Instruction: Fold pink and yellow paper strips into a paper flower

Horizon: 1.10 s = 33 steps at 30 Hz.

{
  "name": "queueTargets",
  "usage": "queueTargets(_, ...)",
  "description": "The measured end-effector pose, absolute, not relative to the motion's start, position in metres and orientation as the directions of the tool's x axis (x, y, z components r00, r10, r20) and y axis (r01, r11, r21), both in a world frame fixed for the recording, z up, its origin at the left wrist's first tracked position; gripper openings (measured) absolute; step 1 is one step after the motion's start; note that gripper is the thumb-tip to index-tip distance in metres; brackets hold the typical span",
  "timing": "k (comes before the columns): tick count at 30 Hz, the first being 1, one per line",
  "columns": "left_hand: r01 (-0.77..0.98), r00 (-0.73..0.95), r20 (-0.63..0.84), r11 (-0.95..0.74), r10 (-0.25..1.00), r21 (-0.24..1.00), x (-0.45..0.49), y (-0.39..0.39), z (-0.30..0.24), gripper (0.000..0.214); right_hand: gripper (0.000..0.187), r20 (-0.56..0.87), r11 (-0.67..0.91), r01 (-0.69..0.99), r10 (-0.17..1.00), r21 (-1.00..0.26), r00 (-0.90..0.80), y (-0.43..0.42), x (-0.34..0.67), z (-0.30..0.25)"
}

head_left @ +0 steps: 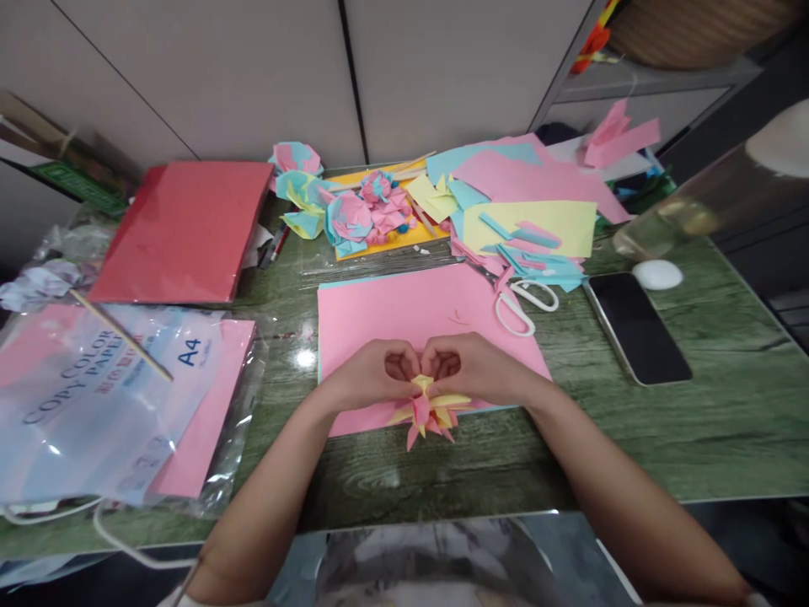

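Observation:
A pink and yellow paper flower [422, 413] with pointed petals is pinched between my two hands, close to the table's front edge. My left hand [372, 371] is closed on its left side, thumb and curled fingertips together. From the other side my right hand [471, 368] grips it in the same way, the fingertips of both hands meeting above the petals. Below them lies a stack of pink paper [404, 308] with a blue edge showing. White-handled scissors [515, 312] rest on its upper right corner, their blades partly hidden among paper scraps.
Several folded paper flowers [350, 217] and small beads sit on a yellow sheet at the back. Coloured paper scraps [531, 228] lie right of them. A phone [638, 327] and a white mouse-shaped object [658, 275] are at right. A red folder [183, 232] and bagged copy paper [120, 405] occupy the left.

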<state>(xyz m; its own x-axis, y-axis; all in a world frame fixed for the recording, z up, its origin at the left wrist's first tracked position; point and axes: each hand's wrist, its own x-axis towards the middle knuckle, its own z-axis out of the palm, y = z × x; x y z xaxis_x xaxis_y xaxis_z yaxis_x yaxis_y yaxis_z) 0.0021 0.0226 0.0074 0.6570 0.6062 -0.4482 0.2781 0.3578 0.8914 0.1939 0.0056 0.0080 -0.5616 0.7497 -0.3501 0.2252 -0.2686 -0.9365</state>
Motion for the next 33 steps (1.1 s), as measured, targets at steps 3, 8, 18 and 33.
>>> queueTargets(3,0.304,0.665,-0.475,0.372,0.577,0.877,0.002,0.021,0.011,0.014,0.013,-0.349,-0.265,0.226,0.723,-0.937,-0.596,0.004,0.194,0.010)
queueTargets(8,0.239,0.674,-0.428,0.371,0.602,0.898,0.003,0.024,0.007,0.014,0.015,-0.328,-0.284,0.168,0.750,-0.944,-0.574,0.007,0.197,0.011)
queueTargets(18,0.273,0.636,-0.391,0.280,0.665,0.920,0.004,0.024,0.003,0.016,0.015,-0.304,-0.239,0.189,0.801,-0.952,-0.516,0.011,0.201,0.008)
queueTargets(33,0.315,0.641,-0.399,0.250,0.656,0.916,0.004,0.022,0.007,0.007,0.017,-0.230,0.143,0.488,0.746,-0.861,-0.625,0.006,0.204,0.013)
